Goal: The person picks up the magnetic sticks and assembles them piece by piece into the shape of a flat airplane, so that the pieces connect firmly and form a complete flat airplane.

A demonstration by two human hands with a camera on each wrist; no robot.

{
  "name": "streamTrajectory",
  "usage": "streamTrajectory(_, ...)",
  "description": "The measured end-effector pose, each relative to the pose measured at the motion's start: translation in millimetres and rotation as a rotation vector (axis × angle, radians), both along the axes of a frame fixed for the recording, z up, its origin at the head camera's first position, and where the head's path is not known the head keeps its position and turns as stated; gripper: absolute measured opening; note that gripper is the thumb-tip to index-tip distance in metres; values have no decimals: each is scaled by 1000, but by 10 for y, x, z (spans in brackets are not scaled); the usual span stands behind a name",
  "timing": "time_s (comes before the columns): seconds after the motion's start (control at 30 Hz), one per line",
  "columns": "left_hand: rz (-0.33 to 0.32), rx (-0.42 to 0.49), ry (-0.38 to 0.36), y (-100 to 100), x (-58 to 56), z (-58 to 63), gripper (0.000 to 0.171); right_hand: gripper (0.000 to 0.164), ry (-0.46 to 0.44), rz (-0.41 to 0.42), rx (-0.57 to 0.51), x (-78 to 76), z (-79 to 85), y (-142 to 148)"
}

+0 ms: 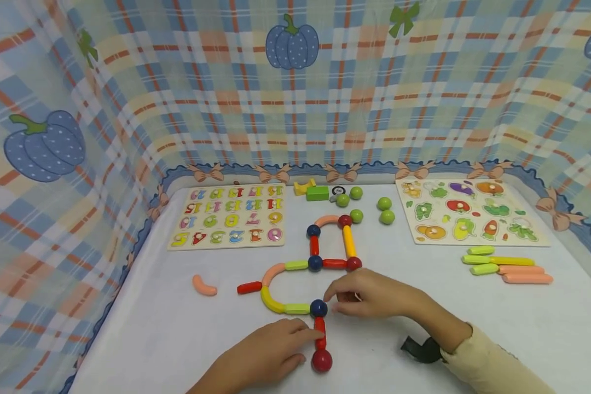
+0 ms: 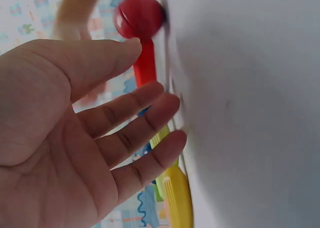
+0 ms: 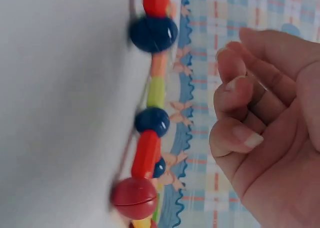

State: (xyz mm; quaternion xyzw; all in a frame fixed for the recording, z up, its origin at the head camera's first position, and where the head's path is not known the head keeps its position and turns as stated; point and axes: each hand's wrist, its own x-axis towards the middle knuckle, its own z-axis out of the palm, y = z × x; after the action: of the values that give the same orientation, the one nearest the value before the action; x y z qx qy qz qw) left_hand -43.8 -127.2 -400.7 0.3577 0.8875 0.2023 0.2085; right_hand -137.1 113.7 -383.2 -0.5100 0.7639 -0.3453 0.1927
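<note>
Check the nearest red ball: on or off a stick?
On: the red ball meets the end of the red stick, no gap showing in the head view.

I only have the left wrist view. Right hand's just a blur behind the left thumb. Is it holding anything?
Observer: No. In the right wrist view, the right hand has its fingers loosely curled with nothing in them.
Operator: Any balls on the table besides red and blue?
Observer: Yes, the head view shows five green balls toward the back of the table, between the number board and the vegetable board.
</note>
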Motion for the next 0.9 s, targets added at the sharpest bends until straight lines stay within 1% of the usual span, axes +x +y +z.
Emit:
streamTrajectory(0.07,6,12,-16,-38,71,-5,46,19,49,-1,1,-164,37,-94)
streamTrajectory(0.2,57,4,-76,-94,204,-40,47,21,116,77,6,-451,61,-487)
streamTrajectory(0.27,43,-9,-66,-97,248,-82,48,24,154,117,30,-551,61,-731)
streamTrajectory(0.37,-10,-3,-12,-71,303,-156,54,31,212,163,102,-631,59,-1109)
streamTrajectory(0.43,-47,8,25,-50,334,-205,61,37,259,191,165,-645,39,-1368)
streamTrajectory(0.53,-74,5,41,-10,379,-259,66,45,323,224,281,-632,-24,-1728)
streamTrajectory(0.63,-108,-15,82,22,412,-296,64,49,377,248,388,-597,-102,-2021)
streamTrajectory(0.73,-125,2,134,26,444,-328,61,50,437,261,482,-549,-146,-2256)
streamTrajectory(0.9,-120,49,176,-3,474,-362,58,49,517,264,561,-464,-137,-2533)
